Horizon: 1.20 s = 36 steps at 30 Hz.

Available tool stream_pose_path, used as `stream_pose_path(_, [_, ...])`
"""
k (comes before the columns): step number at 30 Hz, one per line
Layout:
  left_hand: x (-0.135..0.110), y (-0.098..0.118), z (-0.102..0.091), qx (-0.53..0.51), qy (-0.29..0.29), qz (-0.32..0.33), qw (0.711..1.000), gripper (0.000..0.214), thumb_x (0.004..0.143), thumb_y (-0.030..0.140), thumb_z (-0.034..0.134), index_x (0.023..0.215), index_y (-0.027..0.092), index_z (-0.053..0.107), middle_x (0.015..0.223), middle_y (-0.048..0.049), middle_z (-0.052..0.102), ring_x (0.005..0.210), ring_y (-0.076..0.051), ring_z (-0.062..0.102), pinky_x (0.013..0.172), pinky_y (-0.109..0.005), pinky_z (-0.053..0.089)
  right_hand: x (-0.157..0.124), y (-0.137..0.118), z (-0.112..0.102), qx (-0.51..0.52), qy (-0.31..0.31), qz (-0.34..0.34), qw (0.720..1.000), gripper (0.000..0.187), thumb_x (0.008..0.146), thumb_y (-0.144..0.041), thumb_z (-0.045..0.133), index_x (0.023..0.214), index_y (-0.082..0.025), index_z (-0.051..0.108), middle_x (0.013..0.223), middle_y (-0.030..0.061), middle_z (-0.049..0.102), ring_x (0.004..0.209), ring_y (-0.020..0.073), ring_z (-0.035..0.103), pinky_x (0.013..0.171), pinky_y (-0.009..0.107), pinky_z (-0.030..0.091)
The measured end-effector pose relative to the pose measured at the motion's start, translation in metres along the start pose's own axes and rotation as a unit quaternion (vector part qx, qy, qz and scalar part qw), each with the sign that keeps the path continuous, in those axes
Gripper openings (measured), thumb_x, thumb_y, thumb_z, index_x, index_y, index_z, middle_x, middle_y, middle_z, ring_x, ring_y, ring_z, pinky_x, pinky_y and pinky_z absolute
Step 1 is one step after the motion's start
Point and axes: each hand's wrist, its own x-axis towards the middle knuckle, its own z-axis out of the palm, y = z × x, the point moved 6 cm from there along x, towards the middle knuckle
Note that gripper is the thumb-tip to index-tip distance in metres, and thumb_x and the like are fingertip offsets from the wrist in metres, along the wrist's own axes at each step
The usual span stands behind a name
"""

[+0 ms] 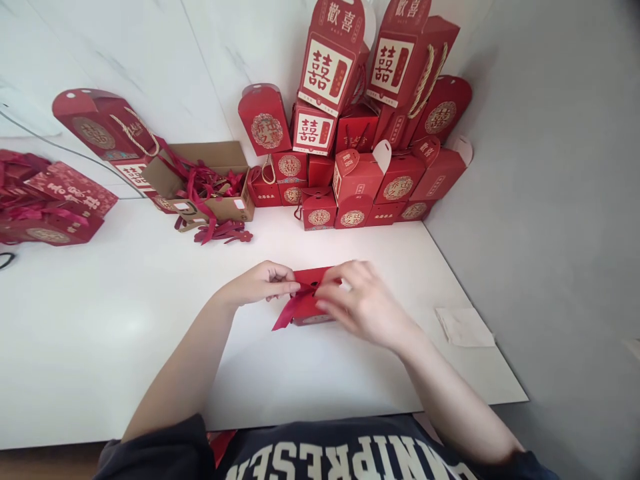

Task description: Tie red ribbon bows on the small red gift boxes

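Observation:
A small red gift box (pixel 306 309) sits on the white table in front of me, with a gold pattern partly showing on its near side. Across its top lies a dark red ribbon (pixel 285 313), one tail hanging down at the left. My left hand (pixel 267 281) pinches the ribbon between thumb and fingers at the box's left side. Over the box's right side is my right hand (pixel 363 300), its fingers bent near the ribbon and smeared by motion. Whether the right fingers grip the ribbon is hidden.
Stacked red gift boxes (pixel 350 217) stand against the wall at the back. An open cardboard box (pixel 233 212) of ribbons is left of them, with loose ribbons (pixel 223 231) before it. More red boxes (pixel 60 227) lie far left; a folded white tissue (pixel 465 327) lies right.

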Motion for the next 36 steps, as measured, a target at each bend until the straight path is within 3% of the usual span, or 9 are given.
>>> stream_pose_path(3, [0.007, 0.002, -0.006, -0.004, 0.013, 0.003, 1.0, 0.039, 0.082, 0.05, 0.062, 0.066, 0.015, 0.06, 0.053, 0.0028, 0.046, 0.047, -0.006, 0.036, 0.042, -0.019, 0.025, -0.002, -0.04, 0.025, -0.036, -0.061, -0.131, 0.989, 0.012, 0.091, -0.03, 0.06, 0.09, -0.02, 0.068, 0.129, 0.0113, 0.058, 0.122, 0.029, 0.048, 0.107, 0.05, 0.035])
stream_pose_path(9, [0.015, 0.006, -0.004, 0.017, 0.032, -0.006, 0.999, 0.039, 0.077, 0.051, 0.068, 0.066, 0.016, 0.054, 0.049, 0.0042, 0.049, 0.042, -0.007, 0.044, 0.039, -0.018, 0.031, -0.004, -0.058, 0.056, -0.119, -0.043, -0.153, 0.98, 0.037, 0.097, -0.011, 0.039, 0.131, -0.013, 0.054, 0.139, 0.0126, 0.054, 0.129, 0.0264, 0.045, 0.116, 0.052, 0.028])
stream_pose_path(15, [0.01, 0.007, -0.002, 0.069, 0.093, -0.046, 0.992, 0.04, 0.081, 0.055, 0.061, 0.068, 0.019, 0.05, 0.041, 0.0029, 0.051, 0.036, -0.014, 0.053, 0.034, -0.021, 0.037, -0.007, -0.059, 0.066, -0.085, -0.057, -0.172, 0.98, 0.04, 0.098, -0.011, 0.034, 0.135, -0.009, 0.049, 0.138, 0.0135, 0.055, 0.132, 0.0256, 0.043, 0.118, 0.055, 0.023])
stream_pose_path(19, [0.008, 0.011, -0.002, 0.126, 0.133, -0.022, 0.983, 0.038, 0.074, 0.049, 0.069, 0.065, 0.02, 0.045, 0.045, 0.0057, 0.049, 0.035, -0.012, 0.051, 0.033, -0.021, 0.033, -0.005, -0.056, 0.056, 0.006, -0.079, -0.16, 0.984, 0.035, 0.098, -0.02, 0.041, 0.13, -0.012, 0.053, 0.13, 0.0111, 0.062, 0.126, 0.0235, 0.05, 0.121, 0.054, 0.014])
stream_pose_path(22, [0.008, 0.01, -0.002, 0.184, 0.154, -0.01, 0.971, 0.034, 0.07, 0.042, 0.072, 0.065, 0.02, 0.046, 0.05, 0.0055, 0.052, 0.041, -0.012, 0.052, 0.037, -0.021, 0.033, -0.001, -0.047, 0.028, 0.118, -0.075, -0.166, 0.976, 0.032, 0.096, -0.027, 0.05, 0.125, -0.016, 0.057, 0.124, 0.0083, 0.065, 0.121, 0.0219, 0.054, 0.118, 0.048, 0.023])
stream_pose_path(26, [0.007, 0.01, -0.003, 0.236, 0.165, -0.013, 0.957, 0.036, 0.067, 0.045, 0.073, 0.068, 0.02, 0.047, 0.055, 0.0052, 0.053, 0.048, -0.012, 0.049, 0.043, -0.022, 0.031, 0.009, 0.008, -0.002, 0.223, 0.016, -0.01, 0.975, 0.021, 0.097, -0.029, 0.049, 0.112, -0.023, 0.063, 0.118, 0.0078, 0.064, 0.115, 0.0206, 0.056, 0.103, 0.04, 0.041])
stream_pose_path(28, [0.007, 0.012, -0.002, 0.259, 0.165, -0.011, 0.952, 0.04, 0.066, 0.052, 0.073, 0.07, 0.02, 0.048, 0.057, 0.0048, 0.053, 0.051, -0.012, 0.047, 0.046, -0.022, 0.029, 0.009, 0.045, 0.001, 0.249, 0.057, 0.109, 0.961, 0.02, 0.097, -0.034, 0.048, 0.109, -0.024, 0.061, 0.12, 0.008, 0.062, 0.118, 0.021, 0.054, 0.104, 0.041, 0.039])
stream_pose_path(30, [0.007, 0.013, -0.001, 0.266, 0.157, -0.013, 0.951, 0.044, 0.065, 0.057, 0.072, 0.07, 0.02, 0.049, 0.058, 0.0045, 0.053, 0.052, -0.013, 0.045, 0.048, -0.023, 0.028, 0.007, 0.07, 0.019, 0.288, 0.029, 0.187, 0.939, 0.022, 0.095, -0.041, 0.05, 0.104, -0.024, 0.06, 0.123, 0.0073, 0.059, 0.119, 0.022, 0.053, 0.104, 0.043, 0.037])
stream_pose_path(36, [0.009, 0.016, 0.005, 0.256, 0.123, -0.001, 0.959, 0.049, 0.063, 0.061, 0.074, 0.071, 0.021, 0.046, 0.058, 0.0063, 0.049, 0.054, -0.012, 0.041, 0.05, -0.023, 0.027, 0.002, 0.077, 0.043, 0.424, -0.038, 0.207, 0.881, 0.023, 0.09, -0.045, 0.058, 0.089, -0.022, 0.056, 0.132, 0.0065, 0.055, 0.122, 0.0225, 0.052, 0.105, 0.042, 0.035])
